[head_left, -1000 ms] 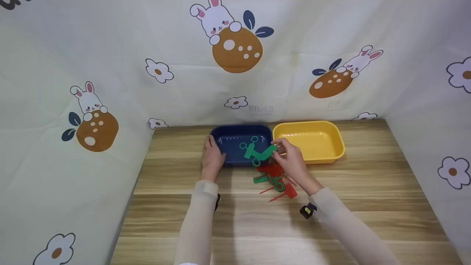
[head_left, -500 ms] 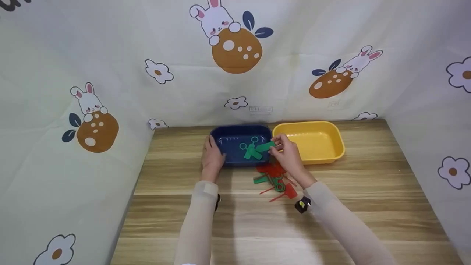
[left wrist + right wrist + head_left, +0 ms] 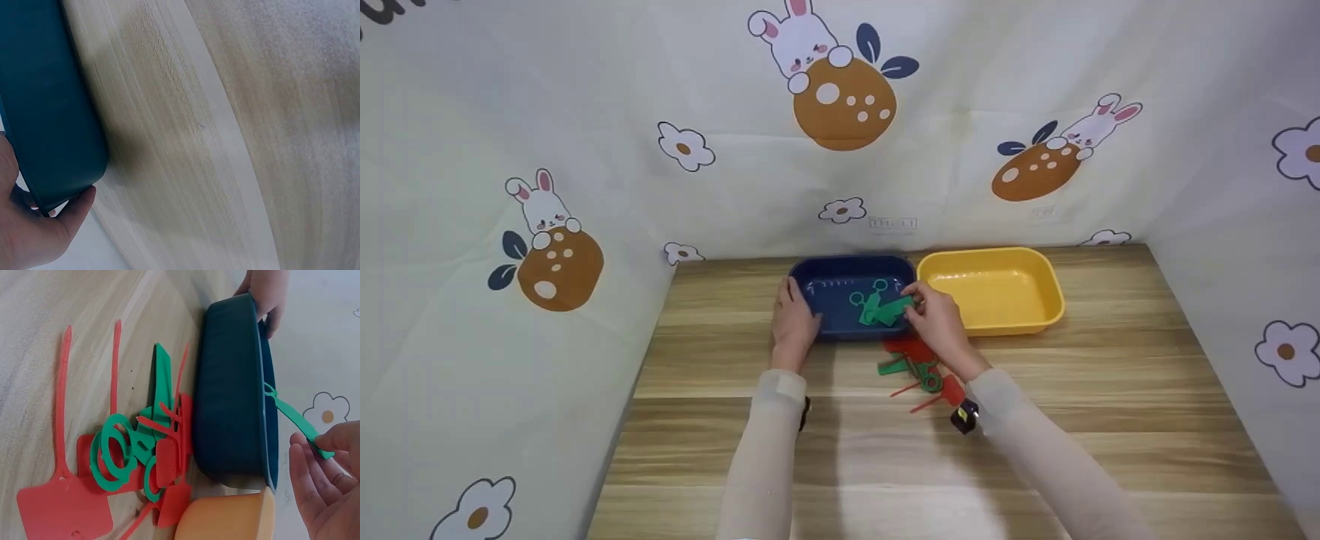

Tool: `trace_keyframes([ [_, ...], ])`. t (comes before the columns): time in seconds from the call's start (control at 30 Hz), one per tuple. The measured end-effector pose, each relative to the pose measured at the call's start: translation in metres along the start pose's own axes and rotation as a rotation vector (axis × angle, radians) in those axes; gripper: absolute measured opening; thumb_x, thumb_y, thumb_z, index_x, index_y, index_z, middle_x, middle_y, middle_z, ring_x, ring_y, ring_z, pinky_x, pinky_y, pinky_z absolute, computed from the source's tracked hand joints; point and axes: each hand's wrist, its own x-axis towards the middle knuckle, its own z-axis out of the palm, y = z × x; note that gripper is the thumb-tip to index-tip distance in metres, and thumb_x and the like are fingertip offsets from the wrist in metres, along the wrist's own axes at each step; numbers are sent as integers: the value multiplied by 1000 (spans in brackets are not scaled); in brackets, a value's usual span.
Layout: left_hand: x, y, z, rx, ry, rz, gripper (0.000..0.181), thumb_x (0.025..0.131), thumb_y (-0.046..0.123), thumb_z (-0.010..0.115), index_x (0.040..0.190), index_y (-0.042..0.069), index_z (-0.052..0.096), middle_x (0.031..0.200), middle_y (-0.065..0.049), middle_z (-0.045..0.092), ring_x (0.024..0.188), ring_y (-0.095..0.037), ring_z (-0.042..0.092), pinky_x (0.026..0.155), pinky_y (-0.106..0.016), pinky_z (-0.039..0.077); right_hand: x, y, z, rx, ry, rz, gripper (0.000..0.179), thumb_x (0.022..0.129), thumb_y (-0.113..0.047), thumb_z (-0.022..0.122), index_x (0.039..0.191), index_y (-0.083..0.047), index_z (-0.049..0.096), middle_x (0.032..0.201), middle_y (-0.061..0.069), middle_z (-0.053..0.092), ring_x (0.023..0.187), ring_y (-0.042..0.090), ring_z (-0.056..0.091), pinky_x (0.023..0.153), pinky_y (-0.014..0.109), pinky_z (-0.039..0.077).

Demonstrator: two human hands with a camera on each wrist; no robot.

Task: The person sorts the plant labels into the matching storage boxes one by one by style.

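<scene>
At the left end of the dark blue tray [image 3: 832, 300] my left hand [image 3: 796, 322] grips the rim, thumb at the front corner and fingers at the far side. My right hand [image 3: 941, 322] pinches a flat green plastic tag [image 3: 297, 419] with a ring end between thumb and fingers, over the tray's right part. Other green ring tags [image 3: 869, 309] lie inside the tray, partly covered by the held one. In front of the tray is a pile of red tags [image 3: 64, 509] with thin tails and green ring tags [image 3: 119, 453], overlapping each other.
A yellow tray [image 3: 1005, 300] stands right beside the blue one, with no tags seen in it. Both stand on a wood-grain table [image 3: 720, 315] near the back, against a white printed cloth [image 3: 960, 165] that also rises on both sides.
My right hand has moved slightly left and down with the green tag, which has turned and now lies closer over the tags in the blue tray. The left hand stays put.
</scene>
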Motion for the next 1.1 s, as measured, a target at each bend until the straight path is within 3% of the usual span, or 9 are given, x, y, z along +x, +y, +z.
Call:
trace_keyframes([
  [0.6,0,0,-1,-1,8,2,88,94,23,69,158,-1,14,164,-23,19,146,-41,33,117,-47,36,0,0,14,-212,-138,17,25,92,-8,67,117,-8,70,102,11,74,87,23,67,81,41,58],
  [0.83,-1,1,-1,-10,1,6,88,95,23,68,158,-2,13,165,-22,16,145,-44,33,113,-49,40,-3,2,14,-225,-153,-3,28,91,-8,68,119,-6,68,108,14,74,85,24,68,81,42,58],
  [1.1,-1,0,1,-14,22,15,88,93,22,70,158,-3,15,163,-23,19,145,-43,33,115,-48,38,-8,2,11,-238,-254,-20,40,95,-8,64,134,-2,60,130,16,67,117,31,66,101,45,52],
])
